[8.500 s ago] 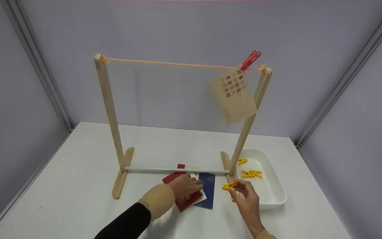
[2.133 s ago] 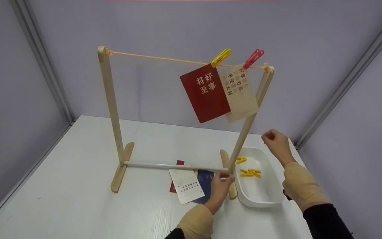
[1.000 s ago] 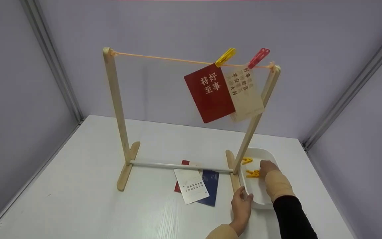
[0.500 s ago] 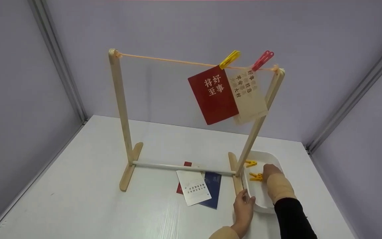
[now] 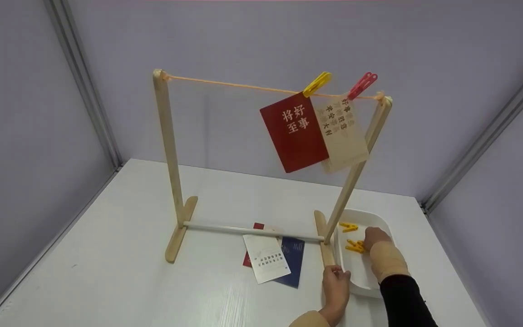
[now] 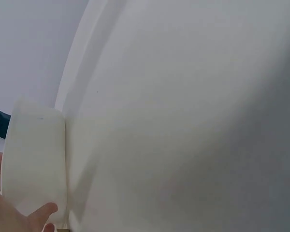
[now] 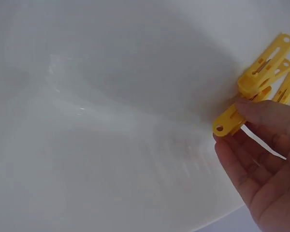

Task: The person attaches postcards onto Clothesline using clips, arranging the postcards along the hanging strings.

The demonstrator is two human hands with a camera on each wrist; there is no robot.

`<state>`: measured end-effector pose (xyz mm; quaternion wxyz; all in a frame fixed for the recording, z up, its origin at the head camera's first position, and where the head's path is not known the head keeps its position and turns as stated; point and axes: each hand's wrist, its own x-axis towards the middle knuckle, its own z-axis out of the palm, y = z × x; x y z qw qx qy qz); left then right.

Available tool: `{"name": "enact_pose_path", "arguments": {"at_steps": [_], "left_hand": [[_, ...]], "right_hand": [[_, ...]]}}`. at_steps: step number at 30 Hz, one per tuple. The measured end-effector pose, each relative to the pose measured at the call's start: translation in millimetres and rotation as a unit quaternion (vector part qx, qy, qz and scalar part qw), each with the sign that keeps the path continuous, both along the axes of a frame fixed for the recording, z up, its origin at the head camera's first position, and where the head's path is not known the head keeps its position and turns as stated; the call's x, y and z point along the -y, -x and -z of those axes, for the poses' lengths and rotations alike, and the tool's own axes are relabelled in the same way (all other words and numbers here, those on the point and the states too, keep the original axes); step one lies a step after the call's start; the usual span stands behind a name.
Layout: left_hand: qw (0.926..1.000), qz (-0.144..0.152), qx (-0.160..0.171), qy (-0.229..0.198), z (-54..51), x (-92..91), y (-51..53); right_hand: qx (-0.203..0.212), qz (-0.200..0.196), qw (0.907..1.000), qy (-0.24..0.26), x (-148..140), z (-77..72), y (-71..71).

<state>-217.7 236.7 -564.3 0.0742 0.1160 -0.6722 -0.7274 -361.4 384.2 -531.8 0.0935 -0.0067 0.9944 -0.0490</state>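
Nearest to us, our left hand (image 5: 336, 288) is resting at the near left corner of the white tray (image 5: 357, 272), its thumb lying against the outer wall; we are seeing too little of its fingers to tell whether they are gripping anything. A light brace there would be helping, we are judging, by stopping the tray from sliding. Inside the tray our right hand (image 5: 376, 237) is closing its thumb and fingertips on one yellow clip (image 7: 225, 122), with other yellow clips (image 7: 267, 63) crowding just beside it. To be doing this pick-up well, we are wanting a firm pinch and a straight lift, turning the clip away from its neighbours so that we are not dragging them along. Our right forearm is slanting in from the lower right, its beige cuff (image 5: 386, 261) hanging over the tray; in the right wrist view the thumb is pressing from above, the fingers are curling beneath and the palm is showing. To the left on the bench (image 5: 130, 272), a white card (image 5: 267, 258) is overlapping a blue card (image 5: 294, 263). Farther up, a red card (image 5: 295, 145) and a cream card (image 5: 347, 145) are hanging from the orange line (image 5: 234, 84).
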Motion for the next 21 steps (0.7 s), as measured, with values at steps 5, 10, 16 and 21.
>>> {"name": "enact_pose_path", "arguments": {"at_steps": [5, 10, 16, 21], "left_hand": [[0.9999, -0.007, 0.008, -0.009, -3.2, -1.2, -2.6], [0.9993, 0.002, 0.028, -0.023, -5.7, -0.8, -3.2], [0.9992, 0.002, 0.035, -0.02, -5.7, -2.3, -5.0], [0.9978, 0.018, 0.056, -0.031, -5.7, -1.9, -5.8]], "right_hand": [[0.014, 0.013, 0.9998, 0.004, 2.4, -12.3, -1.9], [0.01, 0.007, 0.9991, 0.04, 3.7, -20.8, 2.0], [0.002, 0.019, 0.9968, 0.078, 3.7, -27.5, 0.9], [-0.019, 0.02, 0.9908, 0.133, 4.4, -35.7, -9.4]]}}
